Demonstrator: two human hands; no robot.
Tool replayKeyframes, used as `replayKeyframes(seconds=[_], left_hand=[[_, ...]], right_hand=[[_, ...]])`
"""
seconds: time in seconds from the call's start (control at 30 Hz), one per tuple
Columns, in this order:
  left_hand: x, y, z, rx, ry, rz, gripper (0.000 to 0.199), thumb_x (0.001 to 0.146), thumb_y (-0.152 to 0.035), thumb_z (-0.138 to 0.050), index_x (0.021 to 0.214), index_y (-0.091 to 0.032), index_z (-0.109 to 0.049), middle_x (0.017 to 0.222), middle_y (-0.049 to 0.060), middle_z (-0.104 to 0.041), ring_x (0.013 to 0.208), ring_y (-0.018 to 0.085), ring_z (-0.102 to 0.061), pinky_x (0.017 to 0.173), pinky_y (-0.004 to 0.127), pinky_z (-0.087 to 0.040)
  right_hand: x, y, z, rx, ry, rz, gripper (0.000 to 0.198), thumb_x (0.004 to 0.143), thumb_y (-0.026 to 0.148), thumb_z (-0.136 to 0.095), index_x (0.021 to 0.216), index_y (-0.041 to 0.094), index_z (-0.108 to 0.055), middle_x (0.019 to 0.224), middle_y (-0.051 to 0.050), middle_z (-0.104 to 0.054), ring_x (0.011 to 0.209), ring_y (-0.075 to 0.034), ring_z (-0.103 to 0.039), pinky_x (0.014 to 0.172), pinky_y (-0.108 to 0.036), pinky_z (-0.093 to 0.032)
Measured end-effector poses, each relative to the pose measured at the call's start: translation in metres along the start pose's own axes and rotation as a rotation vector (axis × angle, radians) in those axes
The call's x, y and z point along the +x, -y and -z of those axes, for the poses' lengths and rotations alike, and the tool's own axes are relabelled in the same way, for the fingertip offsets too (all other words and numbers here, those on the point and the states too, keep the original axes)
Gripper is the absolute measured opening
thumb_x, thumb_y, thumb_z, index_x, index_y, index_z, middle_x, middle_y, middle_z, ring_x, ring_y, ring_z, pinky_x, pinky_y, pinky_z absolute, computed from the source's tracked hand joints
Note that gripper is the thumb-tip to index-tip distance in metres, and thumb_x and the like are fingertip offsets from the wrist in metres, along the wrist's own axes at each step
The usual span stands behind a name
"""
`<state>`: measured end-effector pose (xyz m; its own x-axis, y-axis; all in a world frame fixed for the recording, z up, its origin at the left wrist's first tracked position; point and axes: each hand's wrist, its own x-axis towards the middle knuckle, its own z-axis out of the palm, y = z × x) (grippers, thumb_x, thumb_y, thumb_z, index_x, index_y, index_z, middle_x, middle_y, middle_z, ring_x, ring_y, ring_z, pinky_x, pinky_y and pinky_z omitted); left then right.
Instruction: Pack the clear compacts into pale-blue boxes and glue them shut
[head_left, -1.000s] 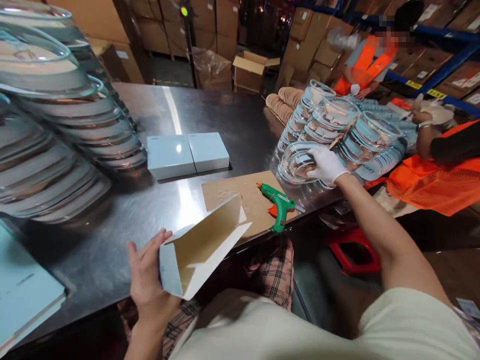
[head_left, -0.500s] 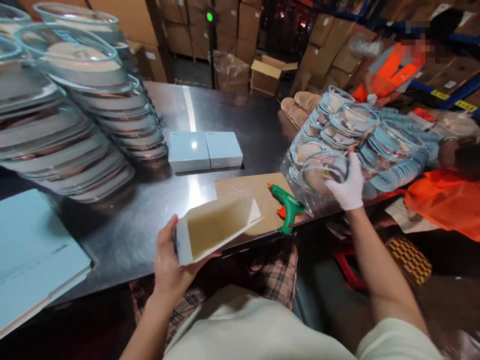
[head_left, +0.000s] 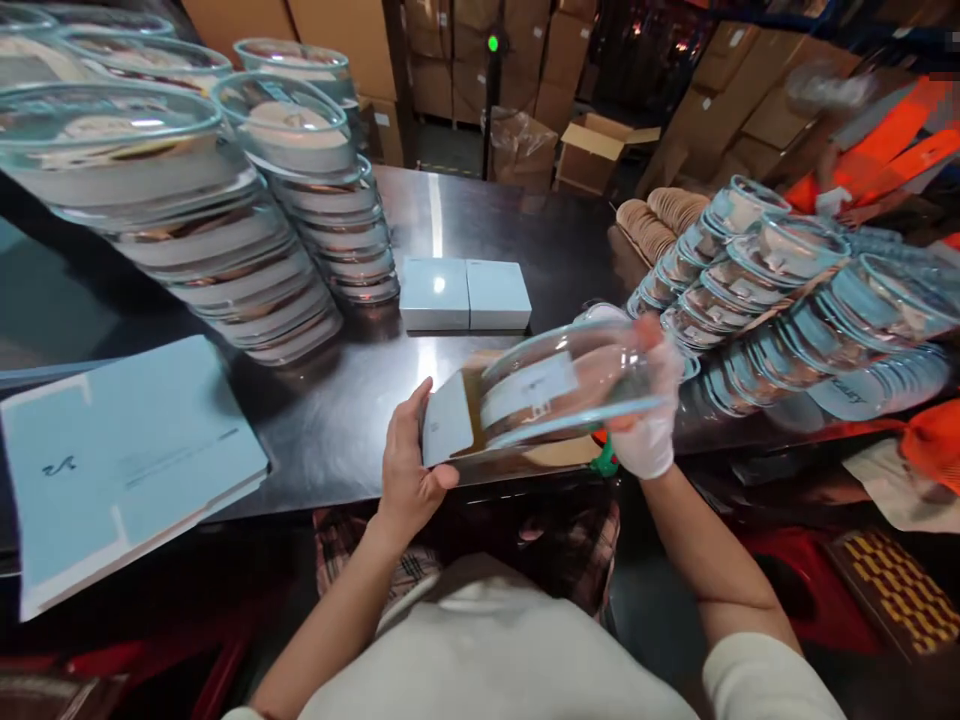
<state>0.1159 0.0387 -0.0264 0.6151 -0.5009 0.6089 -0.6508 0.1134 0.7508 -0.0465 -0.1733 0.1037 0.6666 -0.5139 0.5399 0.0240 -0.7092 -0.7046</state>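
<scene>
My left hand [head_left: 411, 465] is closed around the end of a small pale carton [head_left: 448, 422], tilted with its open side up and an end flap showing. A clear glass bowl [head_left: 536, 385] with a white label is tipped on edge in my gloved right hand [head_left: 649, 425]. The bowl's near end overlaps the carton's opening; how deep it sits I cannot tell. Behind the bowl and right hand, a green glue gun [head_left: 606, 458] is mostly hidden. It lies by a brown cardboard sheet [head_left: 559, 455] on the metal table [head_left: 322, 440].
Two closed pale boxes [head_left: 435, 310] stand mid-table. Tall stacks of glass bowls [head_left: 292, 330] rise at left, beside flat blue-white printed card [head_left: 150, 440]. More stacked bowls [head_left: 780, 340] and brown round discs [head_left: 660, 220] are at right. A person in an orange vest [head_left: 900, 150] is beyond.
My right hand has brought the glass bowl left from the stacks to the carton's opening. The carton is still in my left hand. The view has swung left.
</scene>
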Motion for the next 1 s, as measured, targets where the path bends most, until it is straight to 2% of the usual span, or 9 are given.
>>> replayKeyframes(seconds=[0.13,0.2,0.3,0.4,0.5,0.63,0.73,0.83,1.0], left_hand=[[-0.008,0.009,0.002,-0.03,-0.018,0.029,0.096,0.094,-0.089,-0.037,0.163,-0.023,-0.045,0.144,0.019,-0.062,0.128,0.035,-0.065,0.108,0.048,-0.053],[-0.01,0.014,0.003,-0.064,-0.042,0.017,0.091,0.098,-0.084,-0.04,0.167,-0.025,-0.036,0.146,0.02,-0.06,0.129,0.033,-0.064,0.109,0.047,-0.052],[-0.009,0.021,0.008,-0.184,-0.041,-0.107,0.08,0.104,-0.068,-0.05,0.171,-0.041,-0.016,0.158,0.018,-0.05,0.134,0.029,-0.063,0.109,0.046,-0.053],[-0.004,0.021,0.016,-0.209,0.07,-0.246,0.052,0.107,-0.056,-0.054,0.157,-0.046,-0.043,0.175,0.013,-0.032,0.155,0.033,-0.046,0.118,0.054,-0.046],[0.001,0.017,0.019,-0.21,0.075,-0.286,0.044,0.103,-0.064,-0.056,0.131,-0.031,-0.065,0.171,0.015,-0.039,0.16,0.04,-0.04,0.122,0.061,-0.043],[0.0,0.014,0.014,-0.23,-0.096,-0.221,0.024,0.104,-0.043,-0.066,0.124,-0.029,-0.063,0.147,0.011,-0.062,0.141,0.029,-0.06,0.112,0.048,-0.052],[-0.002,0.016,0.018,-0.259,-0.136,-0.209,0.038,0.102,-0.036,-0.07,0.138,-0.037,-0.056,0.142,0.007,-0.062,0.127,0.021,-0.064,0.103,0.038,-0.054],[-0.001,0.022,0.035,-0.125,-0.047,-0.191,0.034,0.098,-0.056,-0.072,0.123,-0.033,-0.072,0.141,0.008,-0.057,0.122,0.024,-0.063,0.101,0.038,-0.053],[-0.002,0.047,0.059,0.079,-0.046,-0.045,0.062,0.092,-0.081,-0.06,0.097,-0.023,-0.08,0.115,0.01,-0.059,0.111,0.028,-0.061,0.098,0.042,-0.053]], right_hand=[[-0.013,-0.006,-0.003,-0.05,0.312,0.154,0.097,0.087,0.101,-0.026,0.133,0.032,-0.078,0.167,-0.005,-0.049,0.164,-0.039,-0.033,0.139,-0.058,-0.014],[-0.023,-0.02,-0.003,0.034,0.153,0.102,0.092,0.093,0.095,-0.023,0.127,0.03,-0.079,0.16,-0.008,-0.056,0.158,-0.037,-0.044,0.136,-0.057,-0.027],[-0.043,-0.044,-0.017,0.136,-0.157,0.007,0.06,0.097,0.078,-0.056,0.126,0.029,-0.075,0.139,-0.01,-0.069,0.131,-0.031,-0.068,0.118,-0.05,-0.052],[-0.058,-0.054,-0.048,0.225,-0.019,-0.041,0.072,0.081,0.084,-0.072,0.13,0.031,-0.073,0.141,-0.01,-0.068,0.133,-0.032,-0.067,0.119,-0.05,-0.052],[-0.061,-0.048,-0.086,0.358,0.16,-0.101,0.074,0.081,0.094,-0.058,0.101,0.027,-0.081,0.128,-0.011,-0.074,0.129,-0.034,-0.068,0.116,-0.051,-0.054],[-0.056,-0.031,-0.128,0.546,-0.232,-0.351,0.041,0.088,0.063,-0.072,0.109,0.027,-0.072,0.121,-0.008,-0.076,0.113,-0.026,-0.073,0.103,-0.043,-0.06],[-0.048,-0.019,-0.138,0.6,-0.404,-0.423,0.052,0.083,0.036,-0.077,0.131,0.033,-0.057,0.142,-0.006,-0.068,0.112,-0.018,-0.071,0.095,-0.033,-0.06],[-0.043,-0.013,-0.13,0.529,-0.299,-0.393,0.059,0.086,0.034,-0.074,0.139,0.035,-0.049,0.154,-0.007,-0.061,0.117,-0.017,-0.07,0.1,-0.033,-0.059],[-0.055,-0.015,-0.128,0.471,0.1,-0.362,0.069,0.098,0.068,-0.059,0.151,0.024,-0.051,0.156,-0.013,-0.06,0.146,-0.027,-0.059,0.126,-0.043,-0.046]])
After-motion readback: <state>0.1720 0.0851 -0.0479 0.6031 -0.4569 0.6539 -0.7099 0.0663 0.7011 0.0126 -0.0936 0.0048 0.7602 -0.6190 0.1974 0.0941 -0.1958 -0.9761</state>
